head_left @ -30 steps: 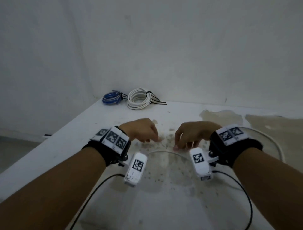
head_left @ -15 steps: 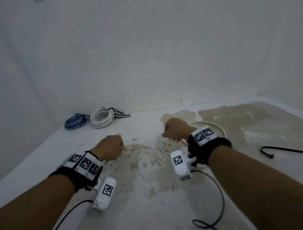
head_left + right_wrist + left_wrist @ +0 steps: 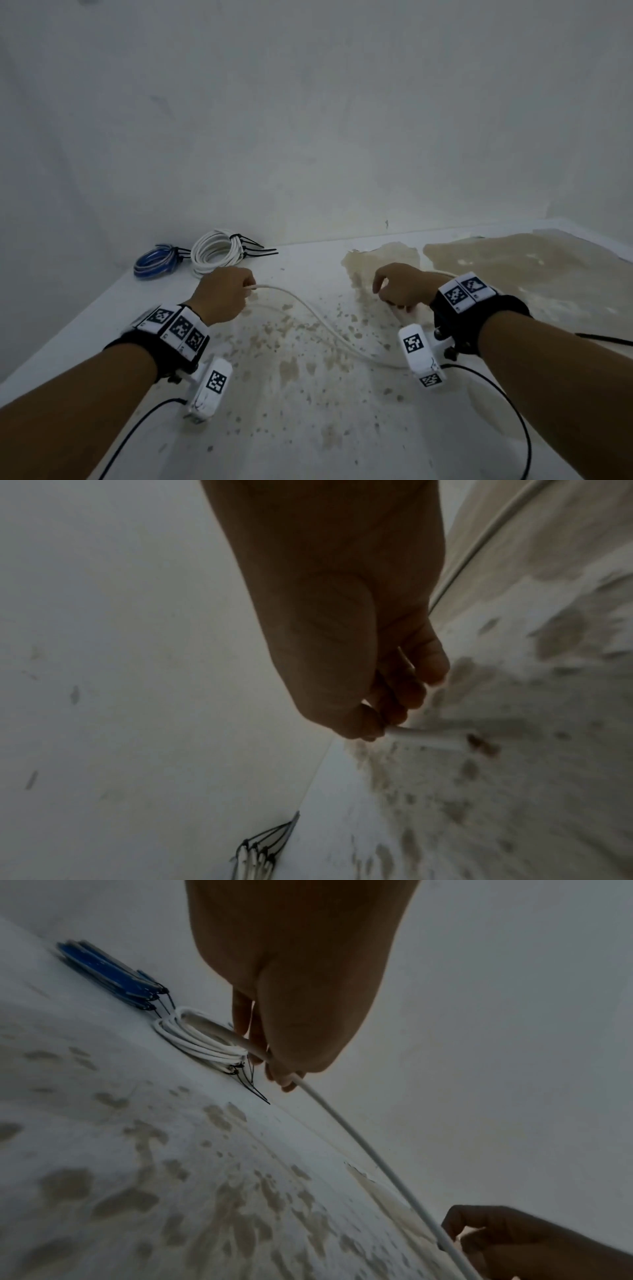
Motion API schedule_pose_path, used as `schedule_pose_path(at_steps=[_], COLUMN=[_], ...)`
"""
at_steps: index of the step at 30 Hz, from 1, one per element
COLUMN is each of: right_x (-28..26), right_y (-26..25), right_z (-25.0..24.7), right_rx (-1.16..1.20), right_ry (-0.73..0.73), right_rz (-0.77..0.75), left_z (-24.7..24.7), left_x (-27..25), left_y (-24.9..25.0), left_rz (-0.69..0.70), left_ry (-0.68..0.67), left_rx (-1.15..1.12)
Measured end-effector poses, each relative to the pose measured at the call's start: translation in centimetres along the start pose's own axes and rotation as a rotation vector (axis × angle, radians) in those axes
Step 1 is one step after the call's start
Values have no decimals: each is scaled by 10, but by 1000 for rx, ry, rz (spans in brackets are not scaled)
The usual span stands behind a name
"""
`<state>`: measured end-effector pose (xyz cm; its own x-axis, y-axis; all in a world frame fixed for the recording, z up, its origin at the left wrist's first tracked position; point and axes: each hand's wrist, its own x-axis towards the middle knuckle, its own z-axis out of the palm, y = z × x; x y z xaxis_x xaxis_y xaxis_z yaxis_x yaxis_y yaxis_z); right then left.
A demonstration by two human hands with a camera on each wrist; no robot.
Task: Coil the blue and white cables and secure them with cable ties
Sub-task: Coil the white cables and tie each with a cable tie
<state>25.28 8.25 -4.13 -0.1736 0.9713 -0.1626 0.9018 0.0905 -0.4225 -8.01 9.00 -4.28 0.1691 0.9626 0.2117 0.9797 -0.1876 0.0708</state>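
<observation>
At the far left corner of the worktop (image 3: 85, 318), against the wall, lies a coiled blue cable (image 3: 154, 262) bound with black ties. Just beside it to the right sits a coiled white cable (image 3: 214, 251), also bound, the tails of its black cable ties (image 3: 255, 248) pointing right along the far edge.

The left hand (image 3: 222, 294) is just in front of the white coil. Its grip is closed on a loose white cable (image 3: 325, 325): in the left wrist view the fingers (image 3: 257, 1031) curl round it and the cable runs out past the fingertips toward the other hand. From that grip the loose white cable runs in a shallow wave across the stained middle of the worktop and dips toward the near side by the right wrist.

The right hand (image 3: 404, 289) is over the brown patch near the far edge, knuckles up, fingers bent down. In the right wrist view its fingertips (image 3: 369, 723) pinch the loose cable, though the picture is blurred, so the exact hold is hard to make out. Behind that hand the cable curves on toward the right.

At the right edge, a thin black cable tie (image 3: 606, 339) lies flat on the worktop, partly hidden behind the right forearm.
</observation>
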Motion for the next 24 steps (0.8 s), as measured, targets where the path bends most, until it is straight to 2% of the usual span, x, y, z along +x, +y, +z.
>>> schedule_pose_path(at_steps=[3,6,10,14,16,19,22,24], right_x=[5,6,2,0,2,5,11,13], right_y=[-6,-8,-5,6,14,24,28,30], right_z=[-16,-37,-61,-73,-76,-78,-77,-81], right_rx=[82,56,-165,-364,-372,-372,-348,-284], right_ry=[25,87,259,400,436,455,452,481], right_rz=[18,-1,-10,11,49,62,42,39], left_z=[-1,-4,-11,-12,-15,-12,-6,-10], left_x=[23,50,88,126,134,139,144,155], left_y=[12,44,100,136,151,162,158,154], left_rz=[9,10,-32,53,88,212,244,232], left_ry=[185,235,147,57,30,71,40,100], left_rx=[-5,-13,-177,-403,-525,-553,-633,-636])
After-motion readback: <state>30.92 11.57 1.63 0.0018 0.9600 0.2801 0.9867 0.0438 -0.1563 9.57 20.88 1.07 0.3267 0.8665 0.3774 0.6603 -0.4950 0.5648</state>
